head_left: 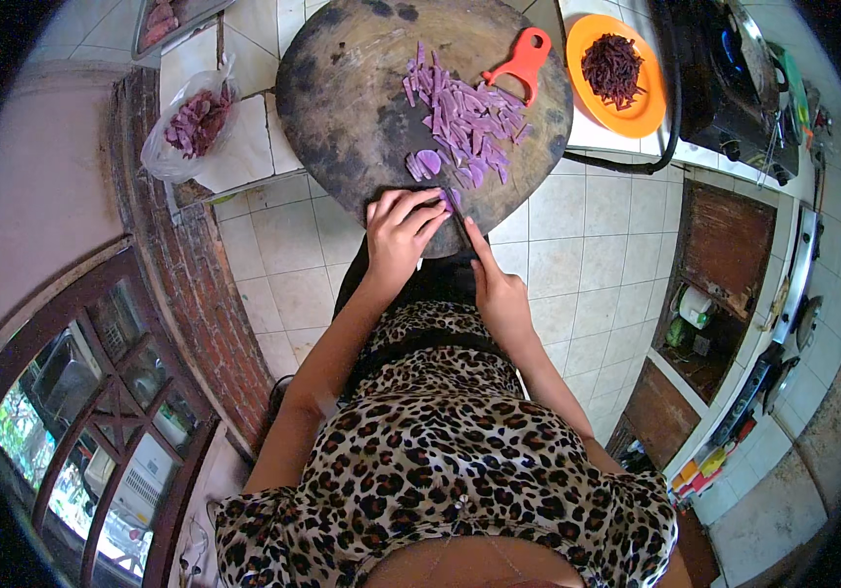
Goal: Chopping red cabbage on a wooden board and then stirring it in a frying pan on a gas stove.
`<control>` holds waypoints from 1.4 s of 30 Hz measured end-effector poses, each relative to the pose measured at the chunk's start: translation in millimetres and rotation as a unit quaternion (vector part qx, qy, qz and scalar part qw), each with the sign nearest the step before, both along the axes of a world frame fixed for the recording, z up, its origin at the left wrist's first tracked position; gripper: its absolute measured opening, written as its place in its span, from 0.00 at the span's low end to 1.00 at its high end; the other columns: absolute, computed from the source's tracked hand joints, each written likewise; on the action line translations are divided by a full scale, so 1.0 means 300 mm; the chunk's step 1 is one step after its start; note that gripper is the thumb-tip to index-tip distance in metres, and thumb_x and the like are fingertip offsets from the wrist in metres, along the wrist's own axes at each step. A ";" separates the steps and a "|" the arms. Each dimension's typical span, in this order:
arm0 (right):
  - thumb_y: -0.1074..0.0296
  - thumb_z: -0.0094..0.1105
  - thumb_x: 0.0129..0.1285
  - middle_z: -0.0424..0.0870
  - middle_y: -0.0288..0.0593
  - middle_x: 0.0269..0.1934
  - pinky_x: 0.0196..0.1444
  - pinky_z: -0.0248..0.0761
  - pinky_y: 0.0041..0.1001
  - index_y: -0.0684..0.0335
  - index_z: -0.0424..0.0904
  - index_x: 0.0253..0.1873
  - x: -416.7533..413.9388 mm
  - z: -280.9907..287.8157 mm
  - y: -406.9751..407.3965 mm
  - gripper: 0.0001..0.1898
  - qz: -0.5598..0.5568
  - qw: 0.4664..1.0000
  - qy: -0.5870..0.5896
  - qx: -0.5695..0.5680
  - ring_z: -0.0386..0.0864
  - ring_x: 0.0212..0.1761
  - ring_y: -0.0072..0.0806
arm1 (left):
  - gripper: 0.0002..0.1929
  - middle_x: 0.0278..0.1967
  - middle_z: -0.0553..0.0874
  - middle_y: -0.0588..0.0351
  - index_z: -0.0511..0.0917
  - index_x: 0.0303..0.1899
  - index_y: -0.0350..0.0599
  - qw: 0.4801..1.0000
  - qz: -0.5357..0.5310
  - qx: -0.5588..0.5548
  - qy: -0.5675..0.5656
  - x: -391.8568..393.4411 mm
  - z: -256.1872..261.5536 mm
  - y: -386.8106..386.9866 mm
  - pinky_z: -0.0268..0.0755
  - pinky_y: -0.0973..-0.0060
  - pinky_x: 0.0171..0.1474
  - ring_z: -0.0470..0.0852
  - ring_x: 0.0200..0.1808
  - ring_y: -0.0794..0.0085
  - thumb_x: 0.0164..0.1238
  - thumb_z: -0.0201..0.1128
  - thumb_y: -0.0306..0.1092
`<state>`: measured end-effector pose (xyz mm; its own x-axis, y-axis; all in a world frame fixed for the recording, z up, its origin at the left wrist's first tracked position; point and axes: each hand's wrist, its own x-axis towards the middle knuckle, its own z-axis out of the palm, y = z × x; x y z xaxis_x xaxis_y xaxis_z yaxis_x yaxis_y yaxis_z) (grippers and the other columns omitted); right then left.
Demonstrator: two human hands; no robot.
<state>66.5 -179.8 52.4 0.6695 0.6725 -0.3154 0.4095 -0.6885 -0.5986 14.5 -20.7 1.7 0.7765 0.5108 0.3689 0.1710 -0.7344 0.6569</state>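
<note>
On a thick round wooden chopping board (350, 95), my left hand (402, 228) presses fingertips on a small piece of purple root vegetable (452, 198). My right hand (497, 283) grips a knife (463, 218), index finger stretched along it. The dark blade lies against the piece, close beside my left fingertips. Beyond the hands spreads a pile of cut purple strips (468, 114). A few rounded slices (424, 163) sit just past my left fingers. A red peeler (527, 62) rests at the board's far right, next to the strips.
Right of the board, an orange plate (580, 110) holds dark shredded strips (613, 70). Beyond it is a gas stove (718, 121) with a blue flame lit; a black hose (674, 95) curves between. At left, a plastic bag (163, 158) contains reddish-purple pieces, near a metal tray (203, 11).
</note>
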 end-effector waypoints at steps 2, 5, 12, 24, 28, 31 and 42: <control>0.71 0.52 0.64 0.68 0.49 0.11 0.15 0.62 0.38 0.39 0.54 0.69 -0.005 0.002 0.000 0.31 0.010 1.000 -0.005 0.007 0.68 0.09 0.40 | 0.08 0.39 0.84 0.68 0.83 0.30 0.48 1.000 0.002 -0.004 0.005 -0.001 0.005 -0.001 0.62 0.74 0.40 0.78 0.39 0.72 0.45 0.71 0.32; 0.72 0.52 0.63 0.68 0.48 0.11 0.15 0.63 0.38 0.38 0.54 0.69 -0.006 0.012 0.007 0.32 0.016 1.000 -0.004 -0.008 0.67 0.09 0.39 | 0.07 0.39 0.84 0.67 0.83 0.29 0.48 1.000 0.004 -0.012 0.006 -0.005 0.003 -0.001 0.62 0.74 0.40 0.78 0.40 0.72 0.45 0.70 0.31; 0.75 0.49 0.62 0.69 0.51 0.10 0.15 0.66 0.40 0.35 0.51 0.70 -0.017 0.002 0.051 0.35 0.031 0.991 -0.044 -0.124 0.72 0.11 0.43 | 0.06 0.38 0.84 0.68 0.83 0.29 0.47 1.000 -0.003 -0.017 -0.001 -0.009 -0.008 -0.007 0.62 0.73 0.40 0.78 0.40 0.72 0.46 0.69 0.31; 0.72 0.51 0.64 0.70 0.53 0.12 0.16 0.61 0.41 0.37 0.53 0.69 0.022 0.002 -0.007 0.32 -0.001 1.000 -0.003 0.002 0.70 0.12 0.46 | 0.06 0.38 0.84 0.67 0.82 0.29 0.47 1.000 -0.003 -0.001 -0.005 -0.003 0.001 -0.001 0.62 0.74 0.42 0.77 0.40 0.71 0.47 0.69 0.32; 0.71 0.50 0.65 0.69 0.52 0.12 0.16 0.62 0.40 0.37 0.54 0.69 0.046 0.003 -0.009 0.31 -0.001 1.000 -0.017 0.013 0.71 0.12 0.46 | 0.08 0.39 0.83 0.67 0.82 0.30 0.48 1.000 -0.002 0.000 0.000 0.006 0.018 0.008 0.62 0.74 0.42 0.77 0.40 0.72 0.46 0.69 0.32; 0.70 0.50 0.65 0.70 0.53 0.12 0.17 0.62 0.40 0.38 0.54 0.69 0.039 0.018 -0.020 0.30 -0.003 1.000 -0.001 0.018 0.71 0.12 0.46 | 0.10 0.38 0.82 0.67 0.82 0.31 0.49 1.000 0.009 0.006 0.008 0.023 0.022 0.019 0.62 0.73 0.42 0.76 0.41 0.71 0.44 0.70 0.35; 0.68 0.50 0.65 0.73 0.54 0.15 0.19 0.66 0.41 0.34 0.56 0.68 0.043 0.023 -0.003 0.28 0.054 0.998 -0.009 -0.011 0.73 0.15 0.48 | 0.19 0.42 0.78 0.64 0.80 0.42 0.53 0.995 0.044 0.032 0.084 0.109 0.049 0.112 0.62 0.69 0.45 0.74 0.45 0.68 0.44 0.71 0.42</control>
<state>79.5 -180.6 59.2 0.5993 0.7341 -0.3193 0.4934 -0.6528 -0.5748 47.1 12.9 16.5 0.7827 0.5598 0.2719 0.3404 -0.7509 0.5659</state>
